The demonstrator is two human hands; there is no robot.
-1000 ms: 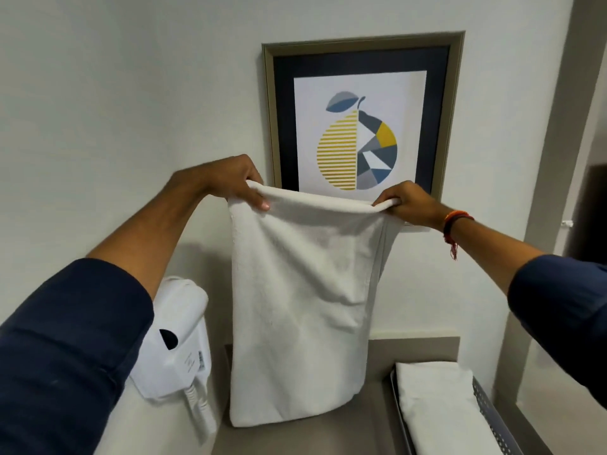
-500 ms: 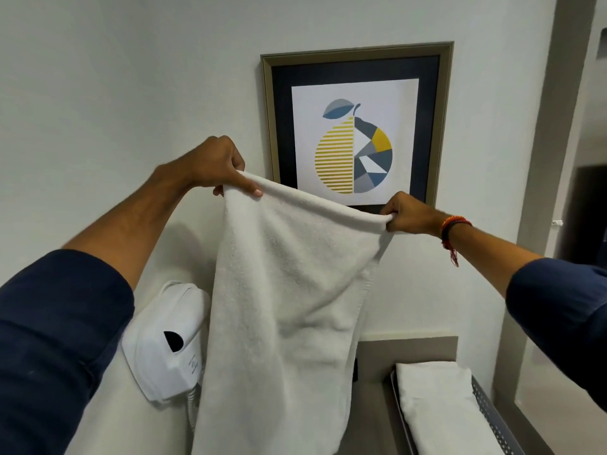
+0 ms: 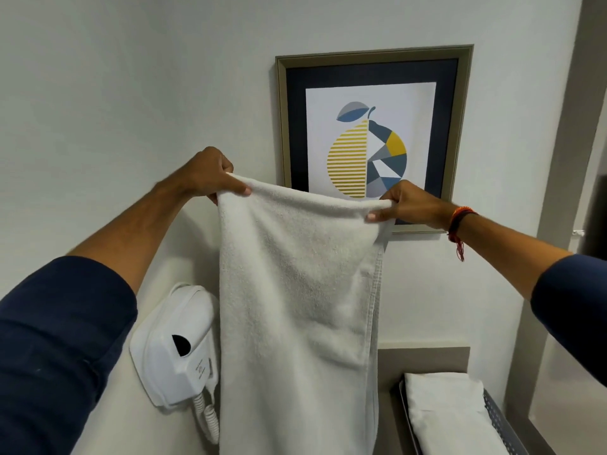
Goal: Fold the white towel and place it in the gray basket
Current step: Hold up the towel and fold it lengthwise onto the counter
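In front of me is a plain pale wall (image 3: pixel 131 77), evenly lit with soft shadows. A framed print (image 3: pixel 371 139) hangs on it: a dull gold frame, dark mat, and a stylised pear, half yellow stripes, half grey and blue facets. Lower left I see a white wall-mounted hair dryer (image 3: pixel 174 349) with a coiled cord (image 3: pixel 208 421) hanging below. At the bottom, a grey-brown counter (image 3: pixel 387 418) with a low backsplash (image 3: pixel 423 359) meets the wall. On the right, a taupe vertical trim (image 3: pixel 565 133) runs upward beside a dark opening (image 3: pixel 596 211).
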